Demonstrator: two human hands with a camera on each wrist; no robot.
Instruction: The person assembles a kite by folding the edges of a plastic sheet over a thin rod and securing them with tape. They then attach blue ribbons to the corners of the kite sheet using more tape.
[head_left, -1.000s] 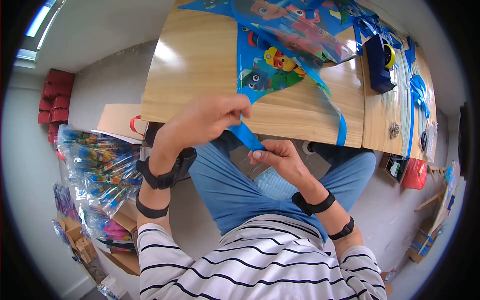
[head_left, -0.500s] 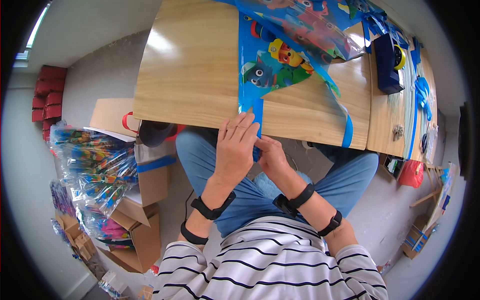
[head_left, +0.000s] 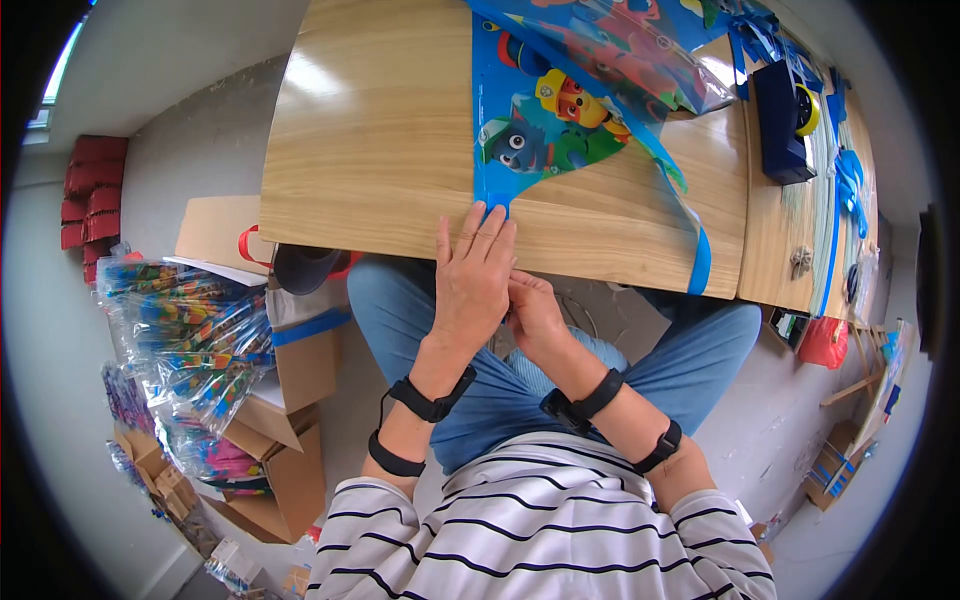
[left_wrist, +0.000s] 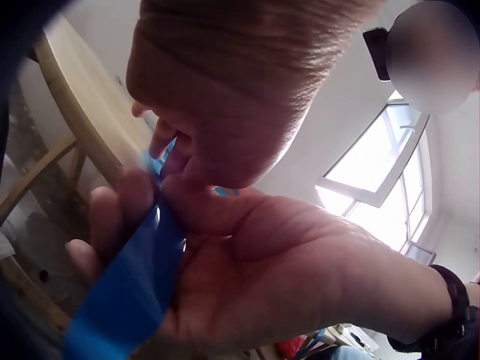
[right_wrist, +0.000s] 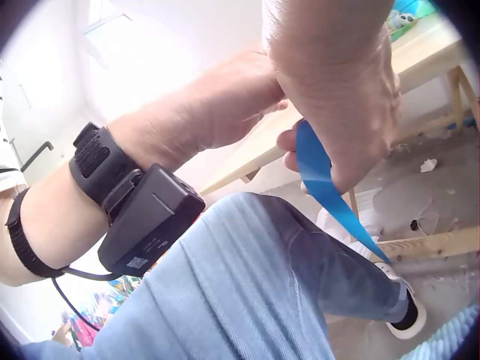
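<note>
Blue plastic sheeting with cartoon dogs (head_left: 520, 150) lies on the table, narrowing to a blue tail (head_left: 492, 192) near the front edge. My left hand (head_left: 472, 295) reaches over that edge, palm down, its straight, slightly spread fingers resting on the tail's end. Just beside and below it, my right hand (head_left: 537, 312) pinches a blue strip, hidden from above. The left wrist view shows the strip (left_wrist: 139, 281) crossing the upturned right palm (left_wrist: 292, 255), under the left hand (left_wrist: 225, 82). In the right wrist view the strip (right_wrist: 322, 180) hangs from the right fingers.
A dark blue tape dispenser (head_left: 780, 125) stands on the table's right part. Clear film (head_left: 640, 60) and a loose blue band (head_left: 700, 258) lie nearer the middle. Wrapped colourful goods (head_left: 185, 330) and a cardboard box (head_left: 300, 365) are at the left, below the table.
My left hand has come down from the upper left onto the tail at the table edge. The blue piece that showed beside its fingers half a second ago is out of sight. My right hand has shifted little.
</note>
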